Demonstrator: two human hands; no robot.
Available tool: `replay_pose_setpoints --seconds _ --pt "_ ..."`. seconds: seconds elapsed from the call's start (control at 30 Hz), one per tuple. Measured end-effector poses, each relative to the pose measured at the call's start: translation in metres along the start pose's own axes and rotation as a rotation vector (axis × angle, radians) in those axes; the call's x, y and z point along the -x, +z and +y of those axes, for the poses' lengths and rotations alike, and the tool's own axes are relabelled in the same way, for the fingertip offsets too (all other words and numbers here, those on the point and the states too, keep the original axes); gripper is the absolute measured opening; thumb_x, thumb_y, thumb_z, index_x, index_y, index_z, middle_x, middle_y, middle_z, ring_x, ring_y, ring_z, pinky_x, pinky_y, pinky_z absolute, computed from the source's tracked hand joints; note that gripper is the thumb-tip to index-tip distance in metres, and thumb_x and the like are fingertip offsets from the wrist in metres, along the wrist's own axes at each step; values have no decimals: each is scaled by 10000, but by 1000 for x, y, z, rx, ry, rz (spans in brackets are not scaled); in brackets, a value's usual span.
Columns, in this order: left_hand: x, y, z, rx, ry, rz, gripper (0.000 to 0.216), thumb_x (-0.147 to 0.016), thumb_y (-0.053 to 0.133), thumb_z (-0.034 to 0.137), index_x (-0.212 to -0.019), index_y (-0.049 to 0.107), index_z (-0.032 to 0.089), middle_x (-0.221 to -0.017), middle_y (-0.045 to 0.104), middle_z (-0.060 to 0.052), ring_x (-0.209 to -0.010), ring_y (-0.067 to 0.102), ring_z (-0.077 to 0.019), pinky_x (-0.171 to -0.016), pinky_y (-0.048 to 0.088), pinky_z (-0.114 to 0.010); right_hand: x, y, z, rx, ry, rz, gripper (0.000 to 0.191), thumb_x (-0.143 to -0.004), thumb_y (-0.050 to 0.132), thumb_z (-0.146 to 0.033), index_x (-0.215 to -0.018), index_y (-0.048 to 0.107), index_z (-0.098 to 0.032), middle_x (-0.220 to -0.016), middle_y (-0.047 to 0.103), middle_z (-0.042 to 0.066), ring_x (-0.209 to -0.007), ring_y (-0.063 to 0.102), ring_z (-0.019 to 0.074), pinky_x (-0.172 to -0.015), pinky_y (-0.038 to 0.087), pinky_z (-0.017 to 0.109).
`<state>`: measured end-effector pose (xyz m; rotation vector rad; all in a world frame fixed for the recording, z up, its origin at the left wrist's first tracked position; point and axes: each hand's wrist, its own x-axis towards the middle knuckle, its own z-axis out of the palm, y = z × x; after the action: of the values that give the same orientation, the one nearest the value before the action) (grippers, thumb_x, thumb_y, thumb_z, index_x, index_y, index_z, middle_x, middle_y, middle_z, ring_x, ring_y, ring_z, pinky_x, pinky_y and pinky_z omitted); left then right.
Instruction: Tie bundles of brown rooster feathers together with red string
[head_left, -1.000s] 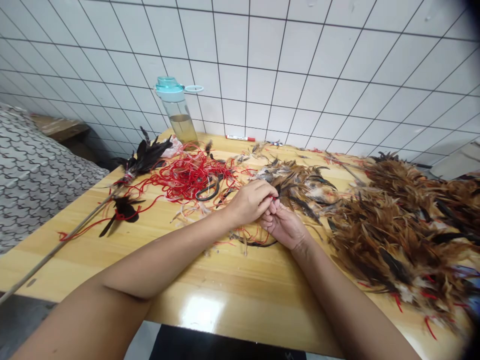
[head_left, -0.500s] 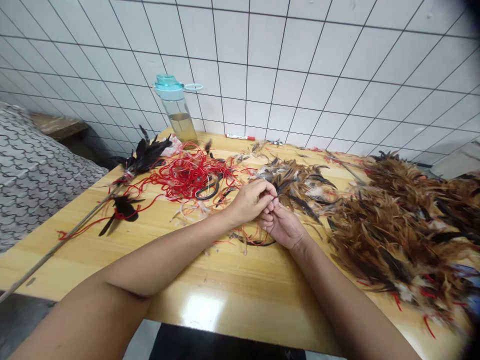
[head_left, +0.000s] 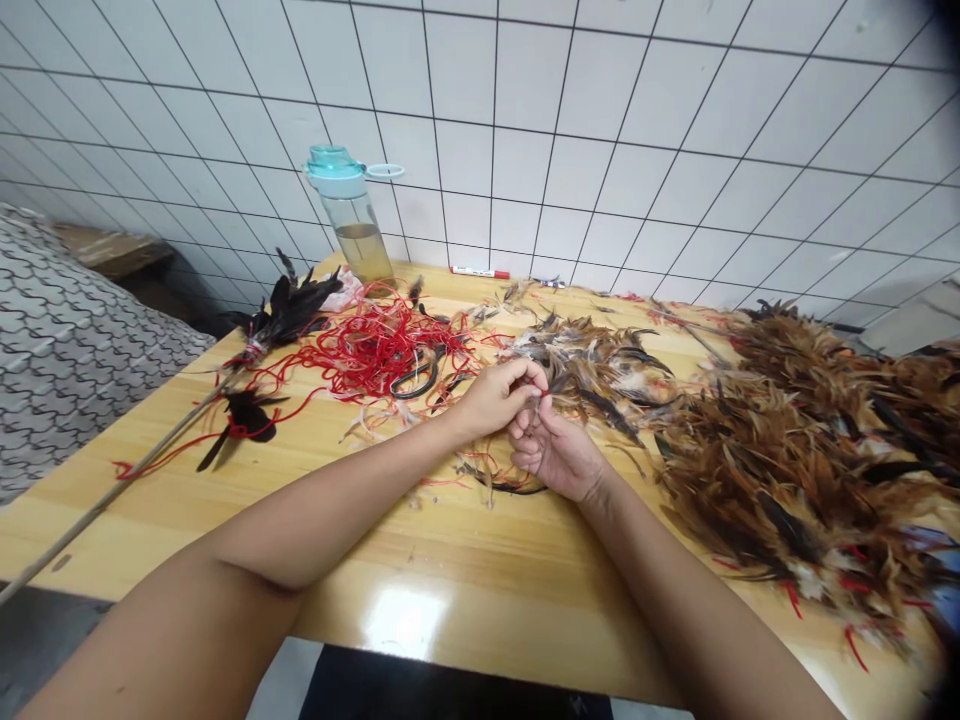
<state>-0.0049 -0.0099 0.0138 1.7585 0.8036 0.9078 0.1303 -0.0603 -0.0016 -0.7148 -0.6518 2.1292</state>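
My left hand (head_left: 496, 402) and my right hand (head_left: 564, 452) meet above the middle of the table, their fingertips almost touching. Both are closed in a pinch. A small bit of red string (head_left: 543, 393) shows between the fingertips; the rest of what they hold is hidden by the fingers. Just behind them lies a loose pile of brown and black feathers (head_left: 592, 360). To the left is a tangled heap of red string (head_left: 367, 345), with a pair of dark-handled scissors (head_left: 416, 378) at its near edge.
A large heap of brown feather bundles (head_left: 787, 470) covers the right side. At left, a long stick (head_left: 112, 495) with black feathers (head_left: 289, 305) crosses the table edge. A water bottle (head_left: 360, 235) and a red-and-white marker (head_left: 480, 272) are by the tiled wall (head_left: 570, 90).
My hands have shifted very slightly left, still pinched together. The red bit at the fingertips shows more clearly now. Nothing else on the table has moved.
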Motion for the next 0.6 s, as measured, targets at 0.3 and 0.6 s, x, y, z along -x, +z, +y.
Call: replay_pose_setpoints --seconds 0.3,0.6 --pt "-11 -20 -11 -90 55 42 78 -772 492 133 -813 559 141 -753 565 8 -690 516 -83 -660 410 -199 -5 -8 4 535 -511 501 205 -720 644 -360 -774 569 -177 -628 475 -51 -498 348 65 -467 267 204" --pt "-9 -18 -9 -309 94 -56 116 -784 489 134 -819 597 153 -770 602 6 -716 533 -95 -691 408 -206 -2 -24 -12 1205 -787 686 244 -780 579 -271 -1004 613 -180 -678 490 -28 -568 433 111 -580 392 255"
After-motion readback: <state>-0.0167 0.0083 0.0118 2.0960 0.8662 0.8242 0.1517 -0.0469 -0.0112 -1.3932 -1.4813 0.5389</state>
